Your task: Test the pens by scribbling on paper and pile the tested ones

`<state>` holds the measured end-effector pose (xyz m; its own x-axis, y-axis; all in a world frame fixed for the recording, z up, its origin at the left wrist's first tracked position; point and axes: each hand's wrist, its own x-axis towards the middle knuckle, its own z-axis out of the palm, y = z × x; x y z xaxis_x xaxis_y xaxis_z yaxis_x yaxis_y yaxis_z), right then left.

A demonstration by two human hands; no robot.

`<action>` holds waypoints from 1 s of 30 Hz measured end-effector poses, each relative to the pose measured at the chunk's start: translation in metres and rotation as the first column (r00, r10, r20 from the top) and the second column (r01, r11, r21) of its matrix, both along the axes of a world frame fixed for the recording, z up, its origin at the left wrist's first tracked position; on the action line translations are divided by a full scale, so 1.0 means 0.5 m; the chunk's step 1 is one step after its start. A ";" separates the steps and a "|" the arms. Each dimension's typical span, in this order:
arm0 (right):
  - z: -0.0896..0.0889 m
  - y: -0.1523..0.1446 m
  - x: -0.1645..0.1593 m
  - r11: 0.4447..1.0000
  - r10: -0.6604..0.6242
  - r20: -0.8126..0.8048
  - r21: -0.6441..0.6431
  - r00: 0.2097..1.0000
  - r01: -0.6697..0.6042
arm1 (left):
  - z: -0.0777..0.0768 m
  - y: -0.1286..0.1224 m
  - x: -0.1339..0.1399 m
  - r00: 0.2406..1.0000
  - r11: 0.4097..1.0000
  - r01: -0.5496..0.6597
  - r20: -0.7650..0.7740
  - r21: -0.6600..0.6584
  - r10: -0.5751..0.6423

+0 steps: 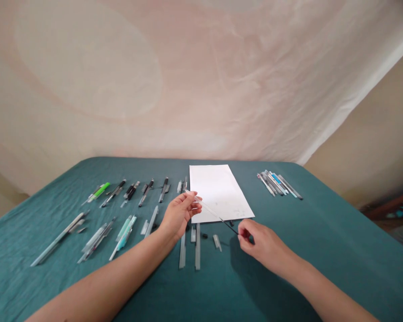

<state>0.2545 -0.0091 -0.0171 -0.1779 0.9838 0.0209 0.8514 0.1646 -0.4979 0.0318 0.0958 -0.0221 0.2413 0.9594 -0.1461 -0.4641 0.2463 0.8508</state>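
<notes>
A thin pen refill [210,209], clear along its left part and dark toward its right end, slants across the front of the white paper sheet [215,188]. My left hand [182,212] pinches its clear upper end between thumb and fingers. At the dark lower end, the fingers of my right hand [255,241] are closed on it. Below the hands lie clear pen barrels [197,250], a clear pen cap [217,242] and a small black piece [204,235]. Another small black piece [231,223] lies by the paper's front edge.
Disassembled pens lie in groups at the left, among them a green pen [100,191], a black-gripped pen [146,192] and a light-blue pen [123,239]. A bunch of pens [278,183] rests at the back right. Green cloth [339,250] covers the table; a pale curtain hangs behind.
</notes>
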 end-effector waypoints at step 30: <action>-0.001 0.020 0.003 0.975 -0.048 -0.773 -0.175 0.632 -0.140 | -0.007 -0.026 0.018 0.991 0.978 0.131 0.035 -0.160 -0.127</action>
